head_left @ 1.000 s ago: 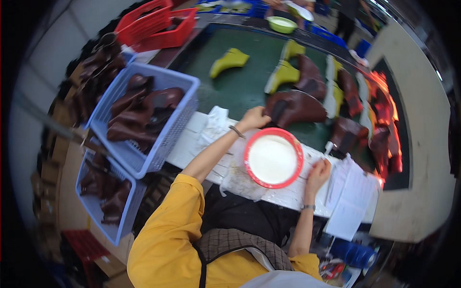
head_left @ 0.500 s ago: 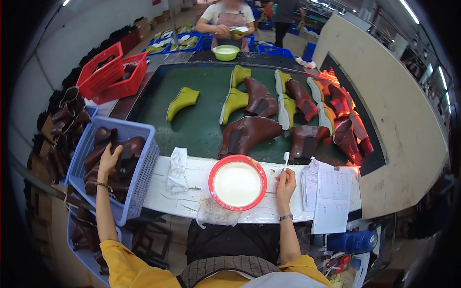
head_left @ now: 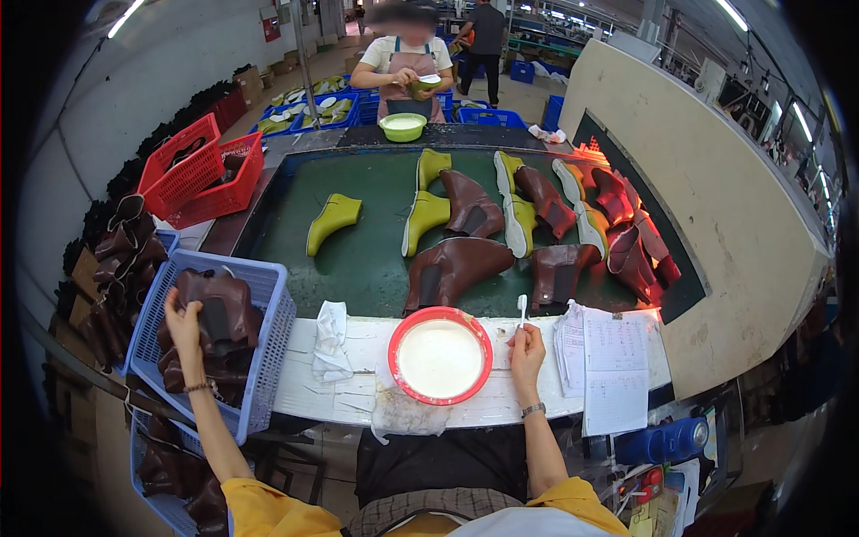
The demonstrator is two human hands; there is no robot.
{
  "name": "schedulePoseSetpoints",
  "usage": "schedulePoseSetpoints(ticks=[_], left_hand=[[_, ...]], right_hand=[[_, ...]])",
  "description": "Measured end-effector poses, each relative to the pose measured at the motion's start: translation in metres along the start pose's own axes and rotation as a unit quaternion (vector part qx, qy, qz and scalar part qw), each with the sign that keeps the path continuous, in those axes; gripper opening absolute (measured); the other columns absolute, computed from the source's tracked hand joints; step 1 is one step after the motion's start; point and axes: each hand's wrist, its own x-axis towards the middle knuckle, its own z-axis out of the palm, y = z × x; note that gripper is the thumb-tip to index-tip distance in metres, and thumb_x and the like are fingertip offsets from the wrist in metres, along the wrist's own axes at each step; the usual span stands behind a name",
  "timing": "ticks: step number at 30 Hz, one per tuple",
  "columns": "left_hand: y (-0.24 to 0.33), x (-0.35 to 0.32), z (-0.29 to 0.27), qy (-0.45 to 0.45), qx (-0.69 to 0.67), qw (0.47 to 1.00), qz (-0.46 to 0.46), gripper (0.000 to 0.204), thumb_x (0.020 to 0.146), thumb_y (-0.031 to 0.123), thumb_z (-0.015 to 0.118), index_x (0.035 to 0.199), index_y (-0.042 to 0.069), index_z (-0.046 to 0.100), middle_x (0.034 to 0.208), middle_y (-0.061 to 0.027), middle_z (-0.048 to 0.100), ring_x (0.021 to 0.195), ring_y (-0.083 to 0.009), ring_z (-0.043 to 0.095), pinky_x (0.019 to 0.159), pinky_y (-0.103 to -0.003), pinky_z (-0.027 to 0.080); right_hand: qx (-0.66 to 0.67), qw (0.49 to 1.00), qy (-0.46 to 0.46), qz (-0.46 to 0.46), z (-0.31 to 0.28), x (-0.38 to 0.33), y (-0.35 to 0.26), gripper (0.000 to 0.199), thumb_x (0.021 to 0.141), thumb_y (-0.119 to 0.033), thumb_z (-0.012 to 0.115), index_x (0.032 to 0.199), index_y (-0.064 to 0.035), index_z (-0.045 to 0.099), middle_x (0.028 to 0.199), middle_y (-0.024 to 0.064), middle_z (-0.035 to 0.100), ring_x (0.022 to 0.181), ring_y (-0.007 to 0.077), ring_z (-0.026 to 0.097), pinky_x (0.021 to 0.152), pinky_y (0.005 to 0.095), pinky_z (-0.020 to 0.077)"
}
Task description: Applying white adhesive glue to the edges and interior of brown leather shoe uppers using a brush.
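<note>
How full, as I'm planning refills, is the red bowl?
Not empty: white liquid spans the red bowl nearly from rim to rim. The head view cannot show its depth.

left forearm point(head_left: 222, 436) extended, left grip point(head_left: 185, 326) half-curled | right forearm point(head_left: 542, 455) forward, right grip point(head_left: 527, 353) pinched

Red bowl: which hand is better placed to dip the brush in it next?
Right, most likely. The right hand holds the brush close beside the bowl; the left hand is farther off, at a brown boot in the blue basket.
</note>
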Motion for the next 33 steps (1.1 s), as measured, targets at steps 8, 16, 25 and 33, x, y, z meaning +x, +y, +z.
schedulePoseSetpoints(ticks=[8, 16, 25, 33], left_hand=[[0.2, -0.144, 0.042, -0.117, -0.057, 0.991, 0.033, 0.077, 0.081, -0.01, 0.046, 0.156, 0.006, 0.04, 0.104, 0.0006, 0.063, 0.073, -0.0012, 0.045, 0.065, -0.016, 0.04], [0.15, -0.28, 0.085, -0.471, -0.24, 0.786, -0.322, 0.08, 0.068, -0.008, 0.047, 0.148, -0.003, 0.046, 0.122, -0.0139, 0.069, 0.094, -0.0142, 0.067, 0.078, -0.021, 0.049], [0.176, -0.299, 0.107, -0.558, -0.063, 0.73, -0.389, 0.064, 0.083, 0.013, 0.082, 0.137, -0.005, 0.055, 0.126, -0.0105, 0.067, 0.112, -0.0172, 0.064, 0.098, -0.032, 0.051], [0.154, -0.274, 0.123, -0.423, -0.033, 0.814, -0.397, 0.026, 0.084, 0.003, 0.079, 0.108, -0.004, 0.072, 0.098, -0.0075, 0.075, 0.085, -0.0117, 0.069, 0.078, -0.027, 0.056]], right_hand=[[-0.049, 0.994, 0.018, -0.097, -0.001, 0.003, -0.049, 0.018, 0.107, -0.019, 0.053, 0.11, -0.0037, 0.062, 0.072, -0.002, 0.058, 0.055, 0.0016, 0.043, 0.048, 0.0198, 0.0333], [-0.078, 0.842, -0.533, -0.024, 0.062, -0.064, -0.207, 0.037, 0.084, -0.018, 0.082, 0.117, -0.005, 0.074, 0.083, -0.0047, 0.068, 0.065, 0.0033, 0.051, 0.057, 0.023, 0.0397], [-0.136, 0.89, -0.432, -0.059, 0.054, -0.091, -0.176, 0.023, 0.09, -0.022, 0.078, 0.101, -0.002, 0.073, 0.073, 0.0048, 0.062, 0.067, 0.0085, 0.054, 0.061, 0.029, 0.046], [-0.461, 0.816, -0.24, -0.254, -0.009, -0.028, -0.139, 0.017, 0.086, -0.023, 0.076, 0.099, -0.0128, 0.078, 0.084, 0.004, 0.063, 0.075, 0.0247, 0.067, 0.065, 0.038, 0.053]])
